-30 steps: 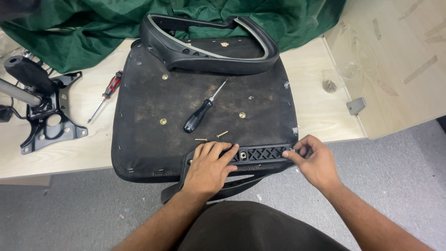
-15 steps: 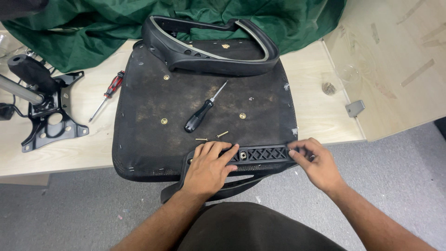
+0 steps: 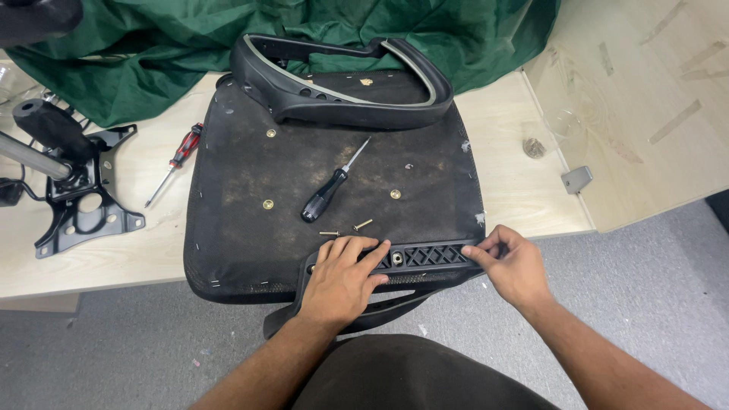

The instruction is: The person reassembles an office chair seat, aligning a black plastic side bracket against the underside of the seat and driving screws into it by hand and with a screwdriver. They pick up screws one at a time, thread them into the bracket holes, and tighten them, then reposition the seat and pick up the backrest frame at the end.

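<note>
The left hand (image 3: 342, 279) is lying flat, fingers spread, pressing down on the near end of a black ribbed plastic armrest bracket (image 3: 414, 257), while the right hand (image 3: 515, 262) is pinching the bracket's other end between thumb and fingertips. The bracket is sitting along the near edge of the upturned black fabric-covered chair seat base (image 3: 250, 190), which is resting on the pale wooden table (image 3: 516, 190) and hanging slightly over its front. Just beyond the left fingers, two small brass screws (image 3: 363, 225) are lying loose on the seat base, and a black-handled screwdriver (image 3: 325, 199) is lying beside them. Farther back, a second curved black plastic armrest (image 3: 342, 106) is resting on the seat. To the left, a red-handled screwdriver (image 3: 182, 152) and a black metal chair mechanism plate (image 3: 76, 205) are lying on the table. A crumpled green cloth (image 3: 190, 45) is covering the far end.
</note>
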